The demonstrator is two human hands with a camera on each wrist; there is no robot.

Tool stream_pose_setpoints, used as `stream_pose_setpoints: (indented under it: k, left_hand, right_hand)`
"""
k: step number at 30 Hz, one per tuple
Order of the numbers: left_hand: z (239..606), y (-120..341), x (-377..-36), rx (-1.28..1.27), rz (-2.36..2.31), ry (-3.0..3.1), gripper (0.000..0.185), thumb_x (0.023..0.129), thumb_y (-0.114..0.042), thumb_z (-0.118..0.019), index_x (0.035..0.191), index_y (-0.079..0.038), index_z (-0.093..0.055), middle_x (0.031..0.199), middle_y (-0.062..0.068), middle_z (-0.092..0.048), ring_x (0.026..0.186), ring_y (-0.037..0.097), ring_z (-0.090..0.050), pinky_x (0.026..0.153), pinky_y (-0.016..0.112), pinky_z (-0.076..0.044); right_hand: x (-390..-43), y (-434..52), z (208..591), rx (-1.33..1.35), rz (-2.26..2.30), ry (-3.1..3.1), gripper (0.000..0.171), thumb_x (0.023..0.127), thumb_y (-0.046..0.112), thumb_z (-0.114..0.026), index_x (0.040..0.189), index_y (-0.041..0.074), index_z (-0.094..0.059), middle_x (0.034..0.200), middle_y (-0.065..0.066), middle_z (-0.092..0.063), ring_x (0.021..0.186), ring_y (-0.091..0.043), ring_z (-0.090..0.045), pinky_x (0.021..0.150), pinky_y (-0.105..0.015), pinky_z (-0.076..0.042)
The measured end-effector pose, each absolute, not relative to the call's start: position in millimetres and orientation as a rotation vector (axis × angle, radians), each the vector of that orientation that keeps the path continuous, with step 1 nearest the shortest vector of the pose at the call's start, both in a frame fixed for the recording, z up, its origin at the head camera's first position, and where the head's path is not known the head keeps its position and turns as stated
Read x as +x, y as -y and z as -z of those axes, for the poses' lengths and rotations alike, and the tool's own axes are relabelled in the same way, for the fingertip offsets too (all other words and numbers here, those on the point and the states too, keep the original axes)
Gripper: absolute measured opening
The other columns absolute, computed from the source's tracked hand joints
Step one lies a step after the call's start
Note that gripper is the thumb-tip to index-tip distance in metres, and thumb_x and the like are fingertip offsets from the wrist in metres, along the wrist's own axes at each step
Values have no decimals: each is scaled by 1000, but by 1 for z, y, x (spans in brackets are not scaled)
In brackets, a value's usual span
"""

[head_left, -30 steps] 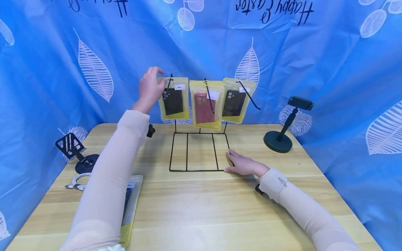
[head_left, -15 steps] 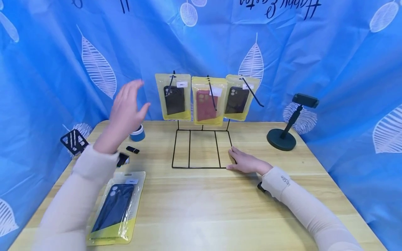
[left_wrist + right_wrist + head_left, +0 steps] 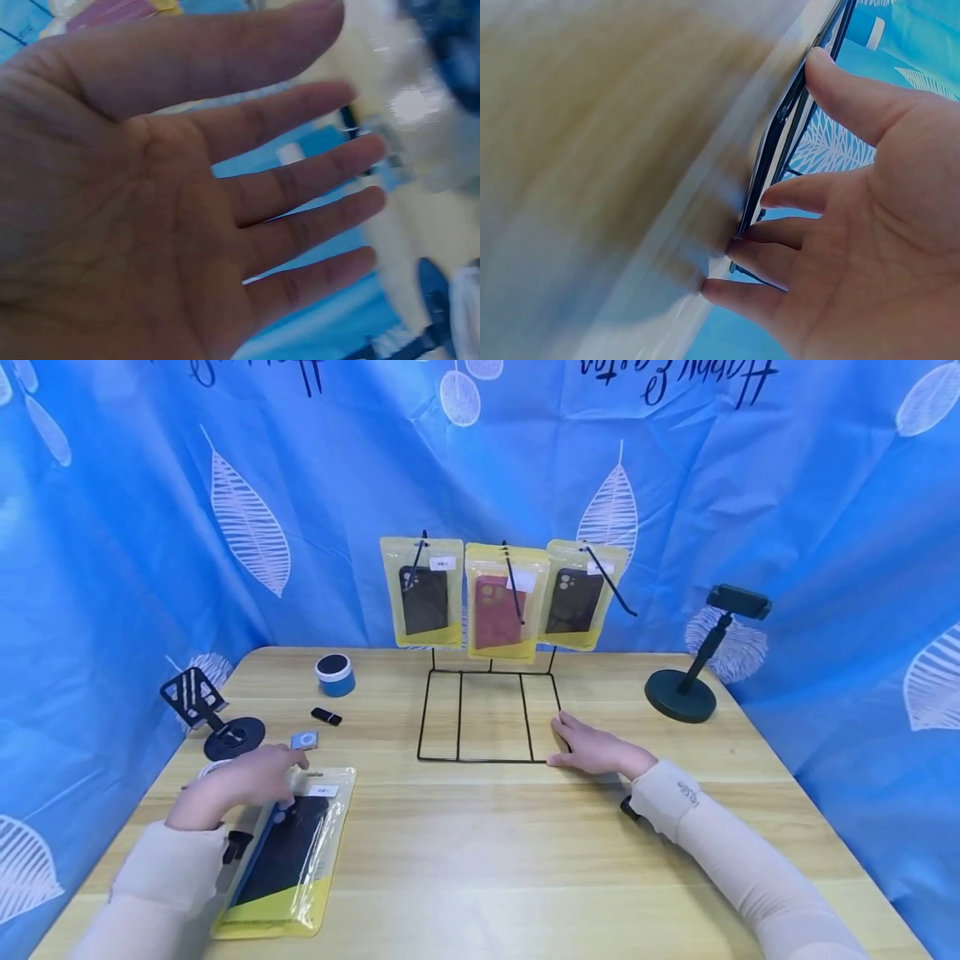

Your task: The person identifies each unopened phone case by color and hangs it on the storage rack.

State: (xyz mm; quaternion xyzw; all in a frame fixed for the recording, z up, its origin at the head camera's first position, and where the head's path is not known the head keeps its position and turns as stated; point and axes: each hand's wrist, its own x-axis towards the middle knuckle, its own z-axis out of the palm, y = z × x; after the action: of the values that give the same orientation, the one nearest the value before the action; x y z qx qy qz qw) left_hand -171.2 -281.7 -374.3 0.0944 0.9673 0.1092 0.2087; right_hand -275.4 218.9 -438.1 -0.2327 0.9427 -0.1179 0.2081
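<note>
My left hand [image 3: 251, 781] is over the top end of a phone case in a clear-and-yellow pouch [image 3: 303, 877] lying on the table. In the left wrist view its fingers are spread and hold nothing; the pouch is blurred at the upper right. My right hand [image 3: 592, 748] rests at the front right corner of a black wire display rack [image 3: 480, 761]. Its fairly straight fingers and thumb touch the wire base [image 3: 769, 142] in the right wrist view. From the rack's hooks hang a dark case pouch [image 3: 424, 602], a pink one [image 3: 498, 614] and another dark one [image 3: 573, 602].
Along the left are a black phone stand [image 3: 234, 739], a blue jar with a dark top [image 3: 335, 677], a small black stick [image 3: 326, 717] and a small silver square device [image 3: 304, 741]. A green phone stand [image 3: 681, 695] stands back right. Blue printed cloth surrounds the table.
My left hand has left the hanging dark pouch on the left hook and come down and left to the pouch on the table. My right hand stays at the rack's corner.
</note>
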Motion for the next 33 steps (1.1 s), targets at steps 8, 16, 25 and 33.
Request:
stream_pose_setpoints:
  k: [8, 16, 25, 33]
  left_hand:
    - [398, 288, -179, 190, -294, -2713, 47, 81, -3, -72, 124, 9, -57, 117, 28, -60, 94, 32, -57, 81, 49, -52]
    - [408, 290, -187, 186, -325, -2743, 15, 80, 2, -59, 94, 0, -64, 81, 8, -59, 71, 21, -51, 61, 32, -41]
    - [402, 285, -175, 260, -554, -2842, 5, 89, -7, -60, 86, -11, -60, 76, 1, -55, 67, 17, -49, 58, 29, -38]
    - [362, 252, -164, 569, -978, -3009, 2, 93, -17, -69, 92, -16, -70, 98, 2, -74, 97, 25, -69, 82, 43, -54]
  right_hand:
    - [-278, -220, 441, -646, 320, -2622, 88, 98, 57, -50, 159, 5, -14, 167, -19, -1, 153, -38, -11, 122, -57, -22]
    - [-280, -221, 444, -654, 332, -2632, 90, 97, 59, -51, 159, 5, -15, 167, -19, -3, 153, -39, -13, 121, -57, -23]
    - [-279, -220, 445, -649, 317, -2636, 90, 97, 59, -51, 159, 6, -15, 167, -19, -2, 153, -39, -13, 121, -57, -24]
    - [-277, -220, 443, -646, 329, -2639, 88, 97, 57, -52, 159, 5, -16, 167, -20, -3, 152, -40, -14, 121, -57, -24]
